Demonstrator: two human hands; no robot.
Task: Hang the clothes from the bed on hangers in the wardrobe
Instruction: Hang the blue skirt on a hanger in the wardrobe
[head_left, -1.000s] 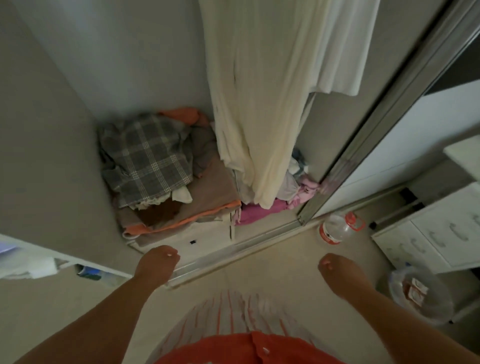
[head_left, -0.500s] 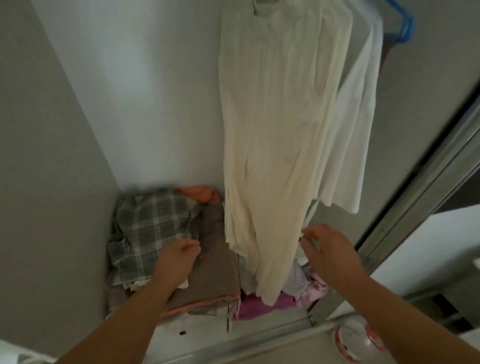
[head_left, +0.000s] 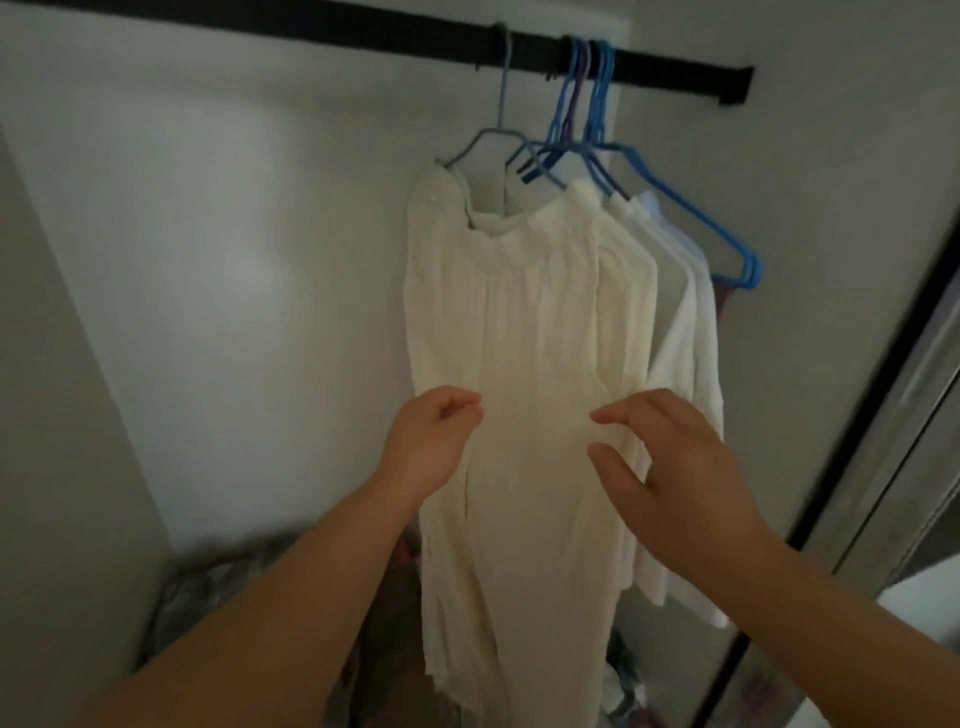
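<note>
Overhead, blue hangers (head_left: 675, 171) crowd the rail (head_left: 363, 26); both hands' grips released before the cream garment (head_left: 519, 364).

Cream garment (head_left: 524, 364) on blue hanger (head_left: 498, 130)

The rail (head_left: 363, 28) runs across the top of the wardrobe. Below it, toward its right end, hang the hangers (head_left: 597, 135), bunched together. The dress (head_left: 524, 338) hangs leftmost under the rail, with the shirt (head_left: 691, 332) just behind it to the right. Far below the rail, left of the dress, lies the clothes pile (head_left: 208, 587). Both hands are raised before the dress: left hand (head_left: 434, 447), right hand (head_left: 670, 462).
</note>
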